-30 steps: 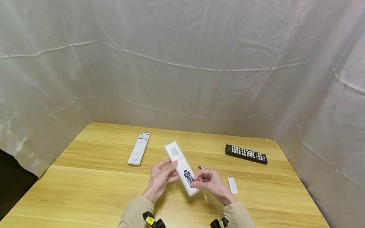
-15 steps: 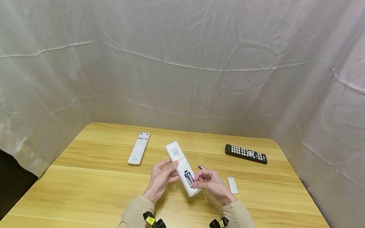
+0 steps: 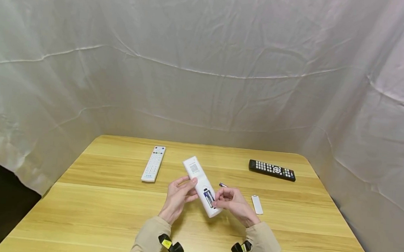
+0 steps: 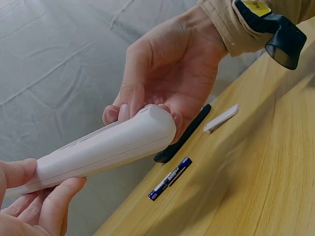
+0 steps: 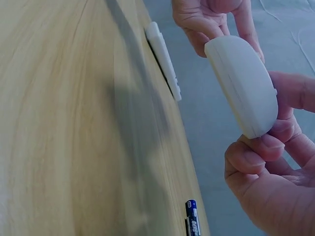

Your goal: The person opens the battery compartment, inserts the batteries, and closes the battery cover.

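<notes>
A white remote control is held tilted above the table, back side up, its battery compartment uncovered. A battery shows inside the compartment. My left hand grips the remote near its middle, thumb on the back and fingers beneath. At the lower end, my right hand has its thumb and index finger at the compartment's edge; its other fingers curl round the remote's side in the right wrist view. The fingers partly hide the compartment. A blue and silver battery lies on the table beyond the right hand.
A white battery cover lies to the right of the right hand. Farther back are a black remote on the right and another white remote on the left, both buttons up. Grey cloth surrounds the wooden table.
The held remote has shifted very slightly to the right. Both hands keep nearly the same place, the right fingers staying at the compartment's edge.
</notes>
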`<action>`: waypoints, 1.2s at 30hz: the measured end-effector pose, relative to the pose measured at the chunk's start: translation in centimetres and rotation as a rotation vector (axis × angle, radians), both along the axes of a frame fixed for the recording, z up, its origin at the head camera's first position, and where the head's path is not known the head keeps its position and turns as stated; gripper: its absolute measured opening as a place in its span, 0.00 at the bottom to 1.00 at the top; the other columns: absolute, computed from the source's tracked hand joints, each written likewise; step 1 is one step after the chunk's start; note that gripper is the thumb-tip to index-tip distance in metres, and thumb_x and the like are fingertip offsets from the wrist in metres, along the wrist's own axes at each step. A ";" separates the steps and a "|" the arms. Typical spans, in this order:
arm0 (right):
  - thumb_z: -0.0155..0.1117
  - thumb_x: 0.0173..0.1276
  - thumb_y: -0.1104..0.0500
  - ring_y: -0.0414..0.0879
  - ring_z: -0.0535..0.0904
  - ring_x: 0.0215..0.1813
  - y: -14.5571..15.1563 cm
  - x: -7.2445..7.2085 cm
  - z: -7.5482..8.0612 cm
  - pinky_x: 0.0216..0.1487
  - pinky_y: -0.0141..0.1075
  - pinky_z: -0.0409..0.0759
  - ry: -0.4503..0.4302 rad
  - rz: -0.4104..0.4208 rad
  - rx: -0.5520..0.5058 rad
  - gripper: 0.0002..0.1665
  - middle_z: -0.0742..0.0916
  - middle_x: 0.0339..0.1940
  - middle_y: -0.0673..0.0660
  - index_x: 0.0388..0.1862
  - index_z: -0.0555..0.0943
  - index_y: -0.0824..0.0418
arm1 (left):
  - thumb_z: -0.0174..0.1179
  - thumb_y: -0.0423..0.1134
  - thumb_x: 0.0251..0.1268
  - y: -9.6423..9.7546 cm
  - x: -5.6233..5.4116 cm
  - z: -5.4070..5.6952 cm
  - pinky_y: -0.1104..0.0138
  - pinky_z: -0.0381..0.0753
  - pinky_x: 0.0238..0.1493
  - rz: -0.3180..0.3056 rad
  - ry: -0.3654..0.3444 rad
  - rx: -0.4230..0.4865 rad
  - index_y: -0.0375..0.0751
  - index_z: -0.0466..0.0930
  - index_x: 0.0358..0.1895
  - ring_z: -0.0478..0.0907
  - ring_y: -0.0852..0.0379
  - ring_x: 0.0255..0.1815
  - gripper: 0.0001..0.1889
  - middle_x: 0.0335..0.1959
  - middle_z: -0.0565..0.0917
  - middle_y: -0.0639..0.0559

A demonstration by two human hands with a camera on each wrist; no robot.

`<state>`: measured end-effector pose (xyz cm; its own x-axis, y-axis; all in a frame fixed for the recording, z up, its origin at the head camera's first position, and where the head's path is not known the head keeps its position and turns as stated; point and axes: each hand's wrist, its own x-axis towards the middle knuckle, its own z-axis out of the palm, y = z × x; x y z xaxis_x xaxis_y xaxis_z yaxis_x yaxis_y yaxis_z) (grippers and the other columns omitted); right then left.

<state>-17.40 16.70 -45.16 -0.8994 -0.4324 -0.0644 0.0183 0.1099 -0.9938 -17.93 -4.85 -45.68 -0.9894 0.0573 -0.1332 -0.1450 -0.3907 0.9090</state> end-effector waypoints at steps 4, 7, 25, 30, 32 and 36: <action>0.68 0.58 0.69 0.39 0.77 0.34 -0.1 0.0 0.0 0.42 0.29 0.81 0.032 0.008 0.027 0.09 0.80 0.30 0.47 0.33 0.78 0.59 | 0.63 0.34 0.69 0.1 0.1 0.1 0.70 0.92 0.34 0.016 0.008 -0.010 0.24 0.69 0.64 0.85 0.61 0.27 0.25 0.33 0.91 0.49; 0.68 0.58 0.69 0.38 0.75 0.32 -0.1 0.0 0.0 0.40 0.28 0.80 0.057 0.011 0.058 0.08 0.78 0.29 0.46 0.35 0.78 0.65 | 0.63 0.34 0.69 0.1 0.2 0.2 0.70 0.91 0.33 0.028 0.014 -0.020 0.23 0.70 0.64 0.86 0.61 0.27 0.25 0.33 0.91 0.47; 0.71 0.58 0.66 0.36 0.71 0.30 -0.3 0.2 0.0 0.35 0.25 0.76 0.152 -0.002 0.123 0.20 0.73 0.26 0.45 0.39 0.73 0.78 | 0.63 0.34 0.69 0.1 0.2 0.2 0.69 0.92 0.34 0.031 0.015 -0.037 0.24 0.71 0.63 0.87 0.61 0.28 0.24 0.36 0.91 0.44; 0.71 0.60 0.64 0.36 0.72 0.31 0.1 0.1 -0.1 0.36 0.26 0.77 0.162 0.006 0.118 0.19 0.74 0.27 0.45 0.40 0.74 0.77 | 0.63 0.35 0.70 0.1 0.0 0.0 0.69 0.92 0.35 0.027 0.012 -0.024 0.23 0.70 0.64 0.87 0.61 0.28 0.25 0.37 0.91 0.43; 0.70 0.62 0.63 0.36 0.73 0.31 0.3 0.0 -0.1 0.37 0.26 0.78 0.170 -0.010 0.130 0.18 0.75 0.28 0.45 0.41 0.75 0.76 | 0.63 0.35 0.70 0.1 0.0 -0.1 0.69 0.92 0.36 0.026 0.008 -0.022 0.23 0.70 0.64 0.87 0.61 0.28 0.25 0.37 0.91 0.43; 0.70 0.65 0.61 0.37 0.74 0.33 1.1 -0.2 0.1 0.37 0.26 0.78 0.201 -0.124 0.205 0.15 0.79 0.29 0.48 0.42 0.79 0.71 | 0.62 0.35 0.70 0.0 0.0 -0.3 0.69 0.92 0.36 0.022 0.003 -0.024 0.24 0.69 0.64 0.87 0.61 0.29 0.25 0.37 0.91 0.42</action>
